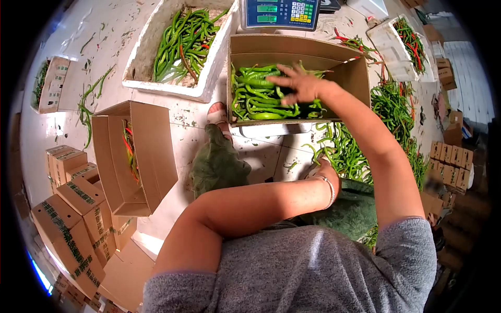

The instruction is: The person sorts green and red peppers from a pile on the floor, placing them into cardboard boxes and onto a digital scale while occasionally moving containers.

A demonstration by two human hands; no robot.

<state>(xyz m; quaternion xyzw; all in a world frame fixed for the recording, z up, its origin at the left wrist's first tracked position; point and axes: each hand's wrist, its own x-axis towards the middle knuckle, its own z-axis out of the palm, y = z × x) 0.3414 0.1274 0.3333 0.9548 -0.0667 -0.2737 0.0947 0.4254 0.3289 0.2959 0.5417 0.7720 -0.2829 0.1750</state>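
An open cardboard box stands in front of me on the scale, with green chili peppers laid inside, mostly toward its left. Over them my right hand reaches in, fingers spread and slightly blurred, and I see nothing held in it. My left arm crosses my body, a bracelet at its wrist. Beside the large pile of loose green chili peppers, my left hand is curled, with a few peppers sticking out at its fingers. Part of that hand is hidden by the wrist.
A white foam box of green peppers stands at the upper left, beside a scale display. Another cardboard box holds some red and green peppers. Closed cartons are stacked at the lower left. A foam box leans at the right.
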